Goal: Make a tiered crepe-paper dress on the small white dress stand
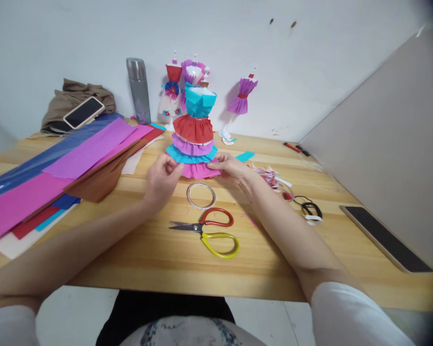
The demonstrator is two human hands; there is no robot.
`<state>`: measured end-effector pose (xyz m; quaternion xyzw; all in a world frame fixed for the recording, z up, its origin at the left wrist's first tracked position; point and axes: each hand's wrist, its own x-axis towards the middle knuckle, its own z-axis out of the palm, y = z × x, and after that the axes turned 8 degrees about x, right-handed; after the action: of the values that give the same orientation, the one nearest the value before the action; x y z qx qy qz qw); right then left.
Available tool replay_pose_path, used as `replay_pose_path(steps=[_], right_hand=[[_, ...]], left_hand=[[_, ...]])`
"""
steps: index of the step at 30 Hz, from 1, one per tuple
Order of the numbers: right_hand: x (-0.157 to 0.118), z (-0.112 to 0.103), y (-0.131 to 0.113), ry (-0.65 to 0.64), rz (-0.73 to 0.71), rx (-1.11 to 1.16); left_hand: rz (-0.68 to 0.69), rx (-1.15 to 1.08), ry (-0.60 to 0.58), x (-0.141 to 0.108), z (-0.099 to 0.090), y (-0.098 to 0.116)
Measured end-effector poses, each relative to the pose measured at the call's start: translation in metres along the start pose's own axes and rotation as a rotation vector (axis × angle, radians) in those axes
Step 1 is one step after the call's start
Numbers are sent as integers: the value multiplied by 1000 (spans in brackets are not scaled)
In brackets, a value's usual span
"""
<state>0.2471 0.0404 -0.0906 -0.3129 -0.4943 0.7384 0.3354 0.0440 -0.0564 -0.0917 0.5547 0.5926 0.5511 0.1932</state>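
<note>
A small dress form in a layered paper dress [194,129] stands before me, with a turquoise bodice and red, purple, turquoise and pink ruffles. My left hand [163,177] pinches the left edge of the lowest ruffles. On the other side, my right hand [231,169] grips the pink bottom ruffle between thumb and fingers. Just in front of the dress lies a thin roll of tape [201,206]. Nearer to me are scissors [198,228] with one red and one yellow handle, blades pointing left and slightly apart.
Coloured paper sheets [90,149] cover the table's left side, near a phone [84,113] and a steel bottle [138,91]. Other dressed forms, one in purple [242,96], stand by the wall. Paper scraps [270,178], a black cord [312,210] and another phone [386,238] lie right.
</note>
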Motion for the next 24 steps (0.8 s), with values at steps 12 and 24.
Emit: replay_pose_path(steps=[12, 24], right_hand=[[-1, -3, -1, -71, -44, -16], [3, -3, 0, -71, -37, -3]], left_hand=[[870, 746, -363, 32, 20, 37], [909, 670, 23, 47, 17, 26]])
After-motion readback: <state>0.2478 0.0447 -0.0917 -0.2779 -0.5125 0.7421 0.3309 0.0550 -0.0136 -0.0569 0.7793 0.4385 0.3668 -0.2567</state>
